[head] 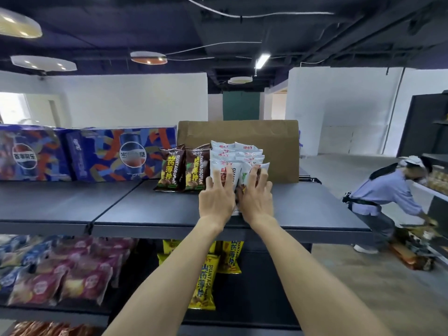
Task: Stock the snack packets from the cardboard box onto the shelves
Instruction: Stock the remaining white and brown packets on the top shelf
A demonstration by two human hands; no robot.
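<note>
Several white snack packets (236, 155) stand in rows on the dark top shelf (150, 209), in front of a cardboard box (278, 144). My left hand (217, 198) lies with straight, spread fingers against the front white packet. Beside it, my right hand (257, 197) presses its spread fingers on the neighbouring front packet. Two brown snack packets (184, 169) stand upright just left of the white ones.
Blue cola cartons (121, 154) line the shelf's back left. Yellow packets (206, 275) and pink and blue packets (72, 270) fill the shelf below. At the right, a person (385, 197) bends over goods on the floor by another rack.
</note>
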